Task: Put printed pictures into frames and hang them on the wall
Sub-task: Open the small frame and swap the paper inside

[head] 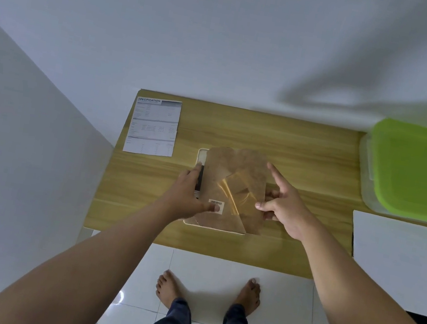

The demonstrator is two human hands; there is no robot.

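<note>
A white picture frame (202, 157) lies face down on the wooden table (305, 160). Its brown backing board (237, 165) with a folding stand (238, 194) and a barcode sticker (216, 206) is tilted up off the frame. My left hand (190, 192) presses on the frame's left edge, thumb on the sticker. My right hand (284, 204) pinches the board's right edge, index finger stretched out. A printed sheet headed "SPECIFICATION" (153, 126) lies flat at the table's back left.
A clear plastic box with a green lid (417, 170) stands at the right end of the table. A white board (402, 258) lies in front of it. White walls close the back and left. Bare feet stand on white floor tiles (216, 275).
</note>
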